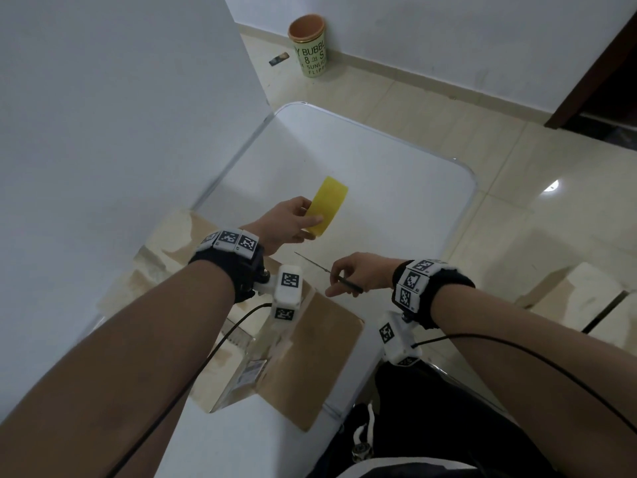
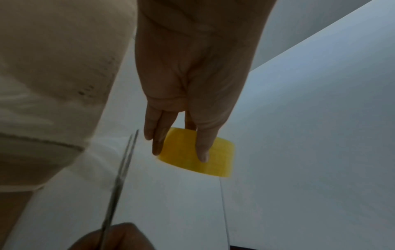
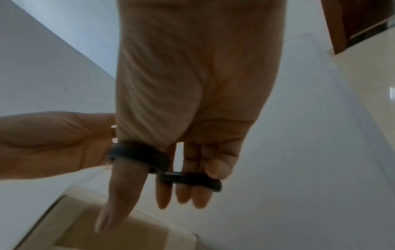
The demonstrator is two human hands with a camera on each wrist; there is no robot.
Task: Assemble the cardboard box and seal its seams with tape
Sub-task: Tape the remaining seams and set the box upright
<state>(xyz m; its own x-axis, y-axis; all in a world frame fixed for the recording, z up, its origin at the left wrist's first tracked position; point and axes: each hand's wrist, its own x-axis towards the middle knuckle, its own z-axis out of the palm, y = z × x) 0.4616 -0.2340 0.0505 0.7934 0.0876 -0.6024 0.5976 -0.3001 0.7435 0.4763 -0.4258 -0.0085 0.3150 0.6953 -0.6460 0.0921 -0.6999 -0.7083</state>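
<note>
count: one cardboard box (image 1: 303, 353), one yellow tape roll (image 1: 325, 205), one scissors (image 1: 331, 272) | box: brown, flaps spread, long axis running away from the person, on the white tabletop (image 1: 379, 188) | left hand (image 1: 287, 224) pinches the roll just beyond the box | right hand (image 1: 358, 276) grips the scissors beside the box, blades nearly together, pointing toward the roll

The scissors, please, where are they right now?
Head view: the scissors are in the right hand, above the cardboard box, below the yellow tape roll.
</note>
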